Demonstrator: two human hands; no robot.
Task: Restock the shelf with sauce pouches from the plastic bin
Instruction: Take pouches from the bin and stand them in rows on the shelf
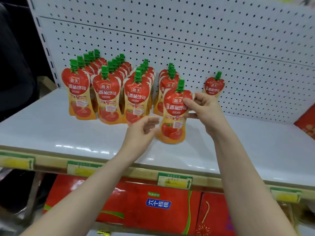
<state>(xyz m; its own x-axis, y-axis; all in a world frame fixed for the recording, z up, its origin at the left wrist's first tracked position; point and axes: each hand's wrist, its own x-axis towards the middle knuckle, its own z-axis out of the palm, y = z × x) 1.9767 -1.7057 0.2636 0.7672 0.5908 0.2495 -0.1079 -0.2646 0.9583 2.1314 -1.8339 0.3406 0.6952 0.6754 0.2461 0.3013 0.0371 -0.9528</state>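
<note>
Behind stood a white pegboard panel (187, 36) dotted with holes. Green and yellow price tags (174, 181) lined the front rail. Below lay red gift boxes (153, 206), one bearing a blue label; another red box (306, 123) sat at the right edge

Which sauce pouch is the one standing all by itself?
Look at the white shelf with the pegboard back. Past the rows of red pouches, far right, one pouch leans on the pegboard, alone, with no hand on it.
</note>
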